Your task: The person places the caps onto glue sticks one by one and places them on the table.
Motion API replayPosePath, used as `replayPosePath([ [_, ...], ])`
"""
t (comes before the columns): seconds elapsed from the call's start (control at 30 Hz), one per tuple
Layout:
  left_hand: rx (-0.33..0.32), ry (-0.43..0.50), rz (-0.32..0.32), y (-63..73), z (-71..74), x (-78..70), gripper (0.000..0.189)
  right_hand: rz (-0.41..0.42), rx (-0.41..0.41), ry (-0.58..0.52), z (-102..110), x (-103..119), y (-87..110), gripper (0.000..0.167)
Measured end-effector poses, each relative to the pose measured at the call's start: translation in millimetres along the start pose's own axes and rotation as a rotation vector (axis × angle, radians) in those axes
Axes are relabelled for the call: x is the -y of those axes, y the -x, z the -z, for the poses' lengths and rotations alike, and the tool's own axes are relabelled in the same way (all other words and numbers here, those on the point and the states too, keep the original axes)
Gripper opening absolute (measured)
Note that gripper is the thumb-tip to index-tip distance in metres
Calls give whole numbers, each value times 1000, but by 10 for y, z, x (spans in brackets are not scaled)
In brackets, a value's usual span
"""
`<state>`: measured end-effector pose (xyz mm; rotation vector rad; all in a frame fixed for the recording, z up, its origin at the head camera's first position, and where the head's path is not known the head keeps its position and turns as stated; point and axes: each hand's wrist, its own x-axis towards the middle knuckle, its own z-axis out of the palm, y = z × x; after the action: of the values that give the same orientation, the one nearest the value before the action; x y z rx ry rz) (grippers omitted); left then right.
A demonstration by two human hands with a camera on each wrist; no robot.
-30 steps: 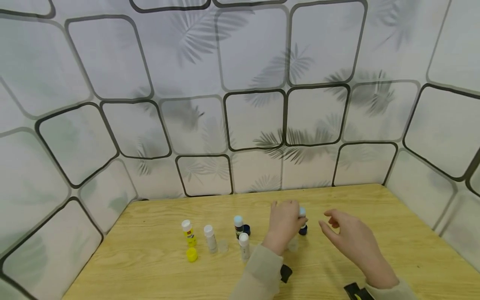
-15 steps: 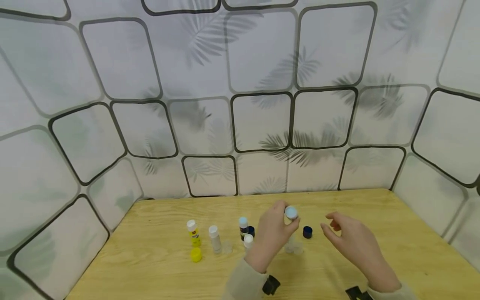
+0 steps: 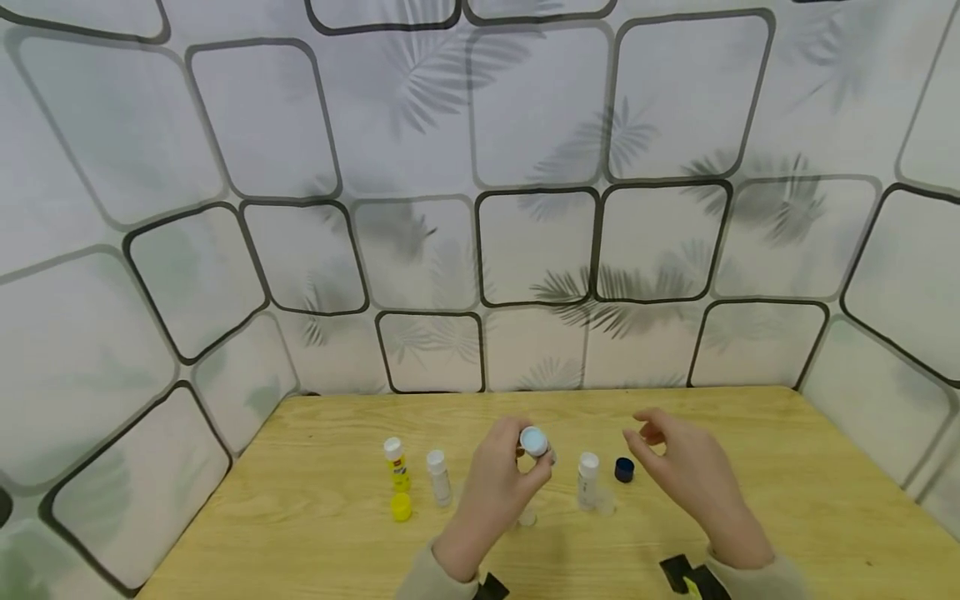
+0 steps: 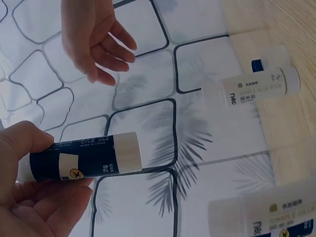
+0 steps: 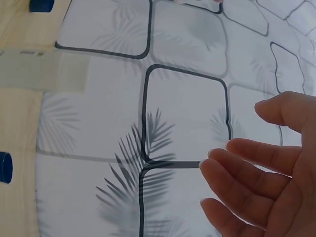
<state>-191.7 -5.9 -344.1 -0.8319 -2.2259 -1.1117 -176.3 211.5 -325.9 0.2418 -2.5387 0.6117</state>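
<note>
In the head view my left hand [image 3: 495,487] holds a dark blue glue stick [image 4: 89,160] above the table, its pale round end [image 3: 534,441] facing up. The left wrist view shows it pinched between thumb and fingers. To the right, my right hand [image 3: 686,479] hovers with nothing in it, fingers loosely bent, as the right wrist view also shows. Between the hands stands a white glue stick [image 3: 588,481] with a clear cap [image 3: 604,502] beside it. Nearest the right hand is a dark blue cap [image 3: 624,469] on the table.
Left on the wooden table [image 3: 300,533] stand a yellow glue stick [image 3: 398,467] with a yellow cap [image 3: 401,507] before it, and another white glue stick [image 3: 439,479]. A clear cap [image 3: 527,518] lies by the left wrist. Patterned cloth [image 3: 525,250] walls the back and sides.
My left hand has lifted the dark blue glue stick from beside the dark blue cap and carried it left. The right hand has shifted only slightly.
</note>
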Motion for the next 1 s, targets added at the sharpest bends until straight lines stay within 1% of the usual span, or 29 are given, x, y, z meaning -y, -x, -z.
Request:
replayPosePath([
  [0.1, -33, -14, -20, 46, 50, 40, 20, 12, -17, -35, -32, 64, -54, 27],
  [0.2, -70, -58, -62, 64, 58, 70, 22, 14, -16, -62, -44, 101, -93, 27],
  [0.27, -84, -80, -84, 69, 60, 75, 25, 13, -11, -70, -47, 100, -106, 26],
  [0.33, -95, -104, -92, 71, 65, 75, 28, 6, -7, -74, -51, 77, -113, 26],
  [0.43, -110, -117, -77, 77, 83, 72, 28, -6, -2, -82, -64, 14, -114, 26],
  [0.6, -111, -131, -60, 97, 122, 94, 25, -28, -2, -91, -134, -113, -123, 25],
  [0.77, -127, -167, -95, 118, 152, 137, 24, -53, 10, -118, -258, -225, -138, 23],
  [1.0, -135, -158, -139, 132, 175, 187, 25, -142, 113, -128, -524, -436, -178, 30],
])
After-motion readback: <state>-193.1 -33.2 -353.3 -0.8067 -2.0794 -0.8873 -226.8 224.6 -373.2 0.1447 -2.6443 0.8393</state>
